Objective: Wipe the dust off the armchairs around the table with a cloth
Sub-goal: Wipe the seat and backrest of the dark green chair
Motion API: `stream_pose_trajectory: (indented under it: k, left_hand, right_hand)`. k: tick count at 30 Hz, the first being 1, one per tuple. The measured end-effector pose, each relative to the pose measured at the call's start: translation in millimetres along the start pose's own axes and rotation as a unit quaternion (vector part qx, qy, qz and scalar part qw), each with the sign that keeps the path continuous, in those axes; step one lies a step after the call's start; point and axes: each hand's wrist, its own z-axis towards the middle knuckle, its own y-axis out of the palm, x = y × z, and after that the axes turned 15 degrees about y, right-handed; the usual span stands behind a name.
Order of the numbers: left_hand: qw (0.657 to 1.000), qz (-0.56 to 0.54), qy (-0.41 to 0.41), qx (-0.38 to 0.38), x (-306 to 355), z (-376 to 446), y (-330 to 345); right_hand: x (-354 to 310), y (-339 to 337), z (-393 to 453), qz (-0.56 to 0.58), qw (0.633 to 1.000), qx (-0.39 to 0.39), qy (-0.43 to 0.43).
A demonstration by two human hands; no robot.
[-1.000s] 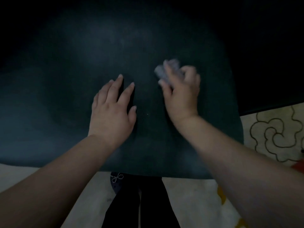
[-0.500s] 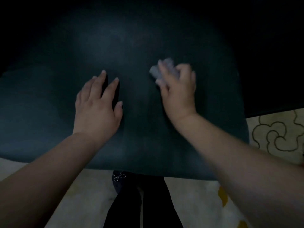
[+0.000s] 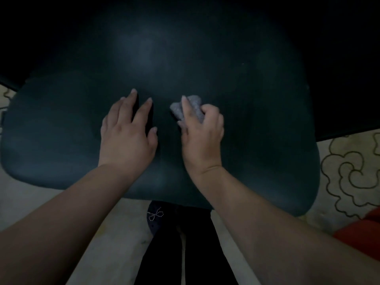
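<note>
A dark green armchair seat fills most of the view below me. My right hand grips a small bunched grey cloth and holds it down on the middle of the seat. Its index finger lies straight over the cloth and the other fingers curl round it. My left hand rests flat on the seat just left of the cloth, fingers straight and slightly spread. The two hands are close together, a narrow gap between them.
A pale carpet with a dark curling line pattern lies to the right of the seat. My dark trousers and a dark shoe with a beaded bow show under the seat's front edge. Something red sits at the lower right.
My right hand has slid the cloth leftward across the seat toward the middle. My left hand shifted left, then ended close beside the cloth.
</note>
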Motion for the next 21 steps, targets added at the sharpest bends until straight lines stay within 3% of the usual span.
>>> stream_pose_trajectory:
  k: [3, 6, 8, 13, 16, 18, 21]
  left_hand:
    - [1.0, -0.001, 0.001, -0.005, -0.3, -1.8, 0.7]
    - [1.0, -0.001, 0.006, -0.008, -1.4, -2.8, 1.0]
    - [1.0, -0.004, 0.005, -0.007, -1.1, -2.5, 1.4]
    - [1.0, -0.013, 0.013, -0.009, 8.6, 0.7, 3.8]
    - [0.999, -0.013, 0.033, -0.013, 12.9, 3.3, 5.5]
    - [0.999, -0.011, 0.042, -0.016, 13.4, 5.4, 6.9]
    - [0.998, -0.011, 0.054, -0.021, 14.8, 9.9, 8.5]
  right_hand:
    - [19.2, -4.9, 15.3, -0.004, 1.0, 0.003, -0.031]
    - [69.3, -29.7, 40.6, -0.095, 0.988, 0.119, 0.024]
    - [81.7, -44.2, 44.7, -0.101, 0.978, 0.153, 0.101]
    - [40.9, -20.7, 15.4, -0.018, 0.998, 0.012, 0.057]
    - [26.3, -13.8, 8.3, -0.026, 0.999, -0.005, -0.027]
    - [42.5, -23.6, 17.0, -0.047, 0.998, 0.015, -0.034]
    - [86.5, -53.9, 34.5, -0.058, 0.986, 0.123, 0.092]
